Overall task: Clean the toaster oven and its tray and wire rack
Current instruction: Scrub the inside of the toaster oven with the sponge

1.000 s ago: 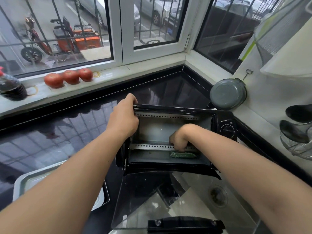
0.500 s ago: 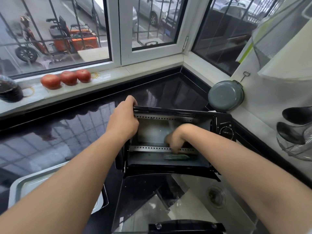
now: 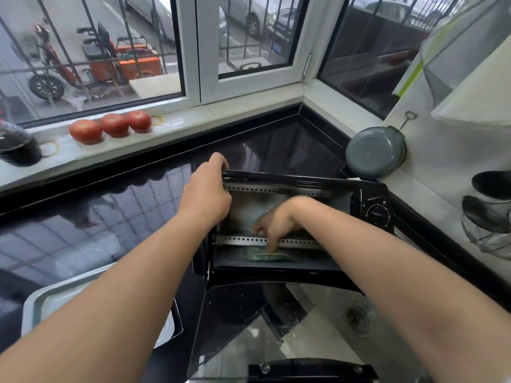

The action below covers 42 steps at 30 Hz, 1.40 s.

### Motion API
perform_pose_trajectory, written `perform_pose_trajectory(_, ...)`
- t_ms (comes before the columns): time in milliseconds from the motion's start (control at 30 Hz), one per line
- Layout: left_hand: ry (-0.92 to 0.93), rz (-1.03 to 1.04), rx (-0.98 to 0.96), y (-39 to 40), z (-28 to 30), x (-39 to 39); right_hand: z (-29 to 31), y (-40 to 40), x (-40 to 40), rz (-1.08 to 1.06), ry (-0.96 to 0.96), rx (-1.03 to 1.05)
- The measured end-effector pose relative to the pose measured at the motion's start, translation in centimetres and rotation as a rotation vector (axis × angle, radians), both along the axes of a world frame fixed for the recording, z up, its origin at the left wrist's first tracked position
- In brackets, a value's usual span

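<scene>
A small black toaster oven point(image 3: 370, 194) stands on the dark counter with its glass door point(image 3: 249, 327) folded down toward me. My left hand point(image 3: 206, 193) grips the oven's top left front corner. Inside the cavity my right hand point(image 3: 273, 223) reaches down, its fingers pressing a green scouring pad point(image 3: 266, 256) on the oven floor. A metal tray point(image 3: 41, 302) lies on the counter at the lower left, mostly under my left forearm. No wire rack is in view.
Three tomatoes point(image 3: 110, 125) and a stack of dark dishes point(image 3: 16, 147) sit on the window sill. A grey pan point(image 3: 374, 152) hangs on the right wall above the oven. Dark ladles point(image 3: 489, 183) and a wire strainer point(image 3: 489, 236) are at the right edge.
My right hand has slid left along the oven floor with the green pad, and its fingers have stretched out over it. My left hand stays on the oven's corner.
</scene>
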<state>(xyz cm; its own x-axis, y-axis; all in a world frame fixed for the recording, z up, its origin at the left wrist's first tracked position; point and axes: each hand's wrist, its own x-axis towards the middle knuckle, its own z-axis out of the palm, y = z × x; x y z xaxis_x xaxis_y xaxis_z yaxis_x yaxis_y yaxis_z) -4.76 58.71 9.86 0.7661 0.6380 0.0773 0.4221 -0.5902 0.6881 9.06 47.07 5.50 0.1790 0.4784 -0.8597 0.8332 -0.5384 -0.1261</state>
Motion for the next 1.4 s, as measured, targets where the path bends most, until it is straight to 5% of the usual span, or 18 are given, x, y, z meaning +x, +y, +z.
perform_pose_trajectory(100, 0.013, 0.002, -0.002, 0.2, 0.2, 0.2, -0.2, 1.5, -1.2, -0.136, 0.151, 0.074)
perform_pose_trajectory(333, 0.0, -0.013, -0.003, 0.1, 0.0, 0.1, 0.5, -3.6, 2.6, 0.203, -0.215, -0.353)
perform_pose_trajectory(533, -0.002, 0.0, 0.002, 0.0, 0.1, 0.1, -0.2, 1.6, -1.2, -0.219, 0.195, -0.037)
perform_pose_trajectory(700, 0.015, 0.006, -0.01, 0.0, 0.2, -0.1, -0.5, 1.2, -0.8, -0.18, 0.105, -0.022)
perform_pose_trajectory(867, 0.011, -0.013, -0.018, 0.1, 0.3, 0.2, 0.7, -3.8, 3.4, -0.077, -0.102, -0.294)
perform_pose_trajectory(1200, 0.014, 0.021, 0.011, 0.2, -0.1, 0.6, -1.7, 4.1, -2.6, -0.27, 0.183, 0.009)
perform_pose_trajectory(1400, 0.024, 0.004, -0.007, 0.1, 0.1, 0.4, 0.9, -2.5, 2.1, -0.096, -0.133, -0.184)
